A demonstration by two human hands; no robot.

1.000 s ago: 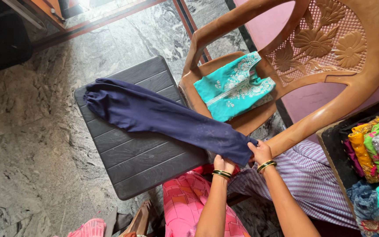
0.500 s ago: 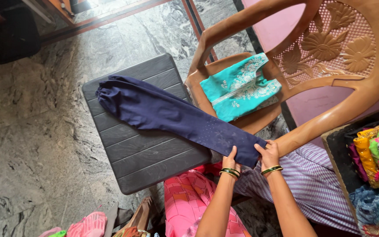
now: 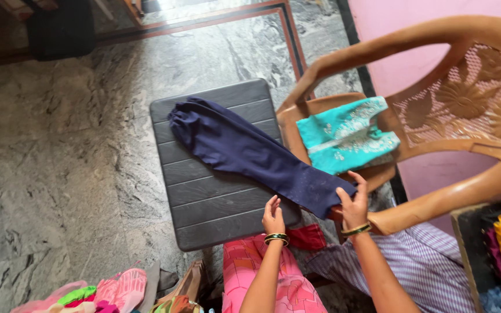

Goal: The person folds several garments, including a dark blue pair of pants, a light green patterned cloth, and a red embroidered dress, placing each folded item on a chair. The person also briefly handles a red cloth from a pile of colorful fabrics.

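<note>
Soft navy garment (image 3: pixel 250 156), long and folded narrow, is lying diagonally across the ribbed dark grey plastic stool (image 3: pixel 204 214), gathered end at 11 o'clock, near end hanging off the stool's 4 o'clock corner. Right hand (image 3: pixel 355 206) is pinching that near end, fingers clamped on the cloth; left hand (image 3: pixel 273 219) is hovering just beside it, fingers loose and apart, gripping nothing. Brown moulded plastic chair (image 3: pixel 436 191) at 2 o'clock is carrying a folded turquoise embroidered top (image 3: pixel 343 136) and crowding the right hand; marbled stone floor (image 3: pixel 59 174) all around.
</note>
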